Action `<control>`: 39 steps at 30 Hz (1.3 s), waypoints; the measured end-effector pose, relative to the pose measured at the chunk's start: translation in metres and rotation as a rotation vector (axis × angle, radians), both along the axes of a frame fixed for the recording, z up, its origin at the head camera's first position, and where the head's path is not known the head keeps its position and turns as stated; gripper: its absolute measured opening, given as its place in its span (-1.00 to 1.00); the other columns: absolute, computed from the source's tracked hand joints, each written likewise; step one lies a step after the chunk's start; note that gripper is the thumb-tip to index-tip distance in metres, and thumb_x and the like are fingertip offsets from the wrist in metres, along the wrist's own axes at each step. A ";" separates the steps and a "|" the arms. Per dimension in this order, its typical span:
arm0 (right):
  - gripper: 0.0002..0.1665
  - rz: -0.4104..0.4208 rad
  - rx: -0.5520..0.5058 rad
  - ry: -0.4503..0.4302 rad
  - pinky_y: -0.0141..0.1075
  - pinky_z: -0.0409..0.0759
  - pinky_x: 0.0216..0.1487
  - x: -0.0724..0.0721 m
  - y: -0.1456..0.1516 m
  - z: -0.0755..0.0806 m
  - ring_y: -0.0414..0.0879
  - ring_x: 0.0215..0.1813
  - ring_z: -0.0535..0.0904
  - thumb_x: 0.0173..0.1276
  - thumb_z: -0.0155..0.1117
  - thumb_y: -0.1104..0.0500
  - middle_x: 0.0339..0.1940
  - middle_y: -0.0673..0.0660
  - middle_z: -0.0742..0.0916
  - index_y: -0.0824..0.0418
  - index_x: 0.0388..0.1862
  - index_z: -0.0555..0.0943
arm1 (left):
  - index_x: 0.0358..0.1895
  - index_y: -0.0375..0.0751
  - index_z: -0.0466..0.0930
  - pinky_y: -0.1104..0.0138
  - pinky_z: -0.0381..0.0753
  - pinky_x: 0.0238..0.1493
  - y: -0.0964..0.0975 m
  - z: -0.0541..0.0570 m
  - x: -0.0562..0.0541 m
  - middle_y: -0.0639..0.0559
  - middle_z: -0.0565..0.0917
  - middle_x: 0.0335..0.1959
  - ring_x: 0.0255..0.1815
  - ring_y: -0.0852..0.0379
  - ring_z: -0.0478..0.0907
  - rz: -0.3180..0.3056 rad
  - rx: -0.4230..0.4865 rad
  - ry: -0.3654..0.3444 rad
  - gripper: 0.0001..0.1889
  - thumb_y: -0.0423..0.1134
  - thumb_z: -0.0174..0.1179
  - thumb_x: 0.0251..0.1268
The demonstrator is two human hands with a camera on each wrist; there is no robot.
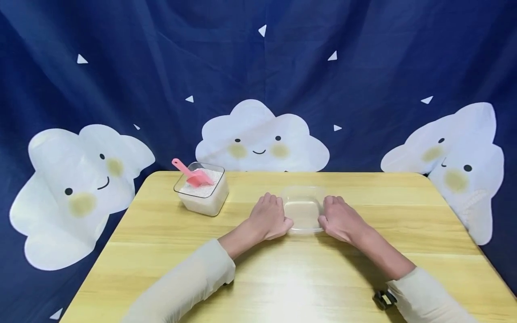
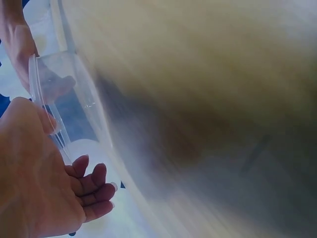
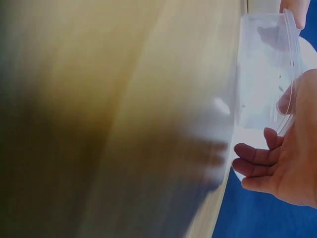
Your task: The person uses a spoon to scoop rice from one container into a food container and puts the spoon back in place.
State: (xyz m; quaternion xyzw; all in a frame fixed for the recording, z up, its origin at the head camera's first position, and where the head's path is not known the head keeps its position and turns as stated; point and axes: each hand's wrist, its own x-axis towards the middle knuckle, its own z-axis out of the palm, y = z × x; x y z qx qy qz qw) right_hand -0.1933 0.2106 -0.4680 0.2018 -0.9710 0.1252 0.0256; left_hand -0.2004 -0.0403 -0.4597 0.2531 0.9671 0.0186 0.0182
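Note:
A clear plastic container (image 1: 304,216) is on the table between the two hands, and its see-through wall (image 2: 74,106) shows in the left wrist view. My left hand (image 1: 269,217) grips its left side, with the thumb at the rim and the other fingers curled below. On the opposite side my right hand (image 1: 341,218) holds it the same way. In the right wrist view the right thumb lies against the container's rim (image 3: 290,59). No contents show inside the container.
At the back left of the wooden table (image 1: 250,264) stands a square clear tub (image 1: 206,204) of white grainy stuff. A pink scoop (image 1: 195,176) lies in it, handle sticking out over the rim. Behind the table hangs a dark blue curtain (image 1: 226,54) with cloud prints.

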 end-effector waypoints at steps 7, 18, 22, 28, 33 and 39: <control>-0.66 0.016 0.022 0.003 0.00 0.53 0.03 0.008 -0.014 0.000 0.12 -0.18 0.46 0.35 0.04 0.11 -0.30 0.25 0.59 0.41 -0.17 0.42 | -0.27 -0.18 0.35 0.27 0.35 0.00 -0.014 -0.005 0.005 -0.01 0.41 -0.35 -0.22 0.02 0.28 -0.005 0.014 -0.002 -0.68 0.00 -0.21 0.13; -0.58 0.003 0.091 0.040 0.04 0.53 0.09 0.022 -0.034 0.005 0.19 -0.15 0.51 0.30 0.11 0.08 -0.27 0.33 0.64 0.47 -0.16 0.47 | -0.27 -0.21 0.39 0.23 0.43 -0.02 -0.033 -0.002 0.020 -0.03 0.44 -0.37 -0.22 0.02 0.34 -0.005 0.011 0.034 -0.65 0.02 -0.15 0.16; -0.59 -0.004 0.087 0.037 0.06 0.48 0.17 0.025 -0.041 0.008 0.21 -0.08 0.47 0.29 0.11 0.07 -0.23 0.31 0.60 0.45 -0.15 0.46 | -0.26 -0.22 0.40 0.23 0.41 -0.03 -0.039 -0.004 0.023 -0.02 0.44 -0.36 -0.22 0.01 0.34 0.001 0.009 0.068 -0.65 0.02 -0.14 0.16; -0.61 -0.014 0.084 0.060 0.14 0.45 0.23 0.028 -0.044 0.012 0.25 0.00 0.46 0.28 0.11 0.08 -0.18 0.32 0.57 0.43 -0.16 0.45 | -0.30 -0.22 0.37 0.22 0.41 -0.07 -0.043 -0.002 0.024 -0.03 0.43 -0.38 -0.24 0.00 0.33 -0.027 -0.002 0.114 -0.67 0.01 -0.13 0.17; -0.66 -0.008 0.082 0.069 0.08 0.46 0.13 0.032 -0.044 0.010 0.18 -0.10 0.44 0.24 0.13 0.09 -0.26 0.25 0.55 0.38 -0.22 0.45 | -0.29 -0.21 0.36 0.22 0.38 -0.06 -0.045 0.002 0.026 -0.03 0.43 -0.36 -0.23 0.00 0.32 -0.037 0.011 0.078 -0.68 0.01 -0.13 0.18; -0.69 0.008 0.071 0.064 0.02 0.43 0.10 0.033 -0.045 0.006 0.14 -0.12 0.40 0.23 0.13 0.10 -0.28 0.22 0.53 0.34 -0.22 0.44 | -0.28 -0.20 0.36 0.21 0.37 -0.03 -0.050 0.002 0.029 -0.05 0.43 -0.33 -0.20 -0.01 0.31 -0.020 0.040 0.036 -0.67 0.02 -0.12 0.18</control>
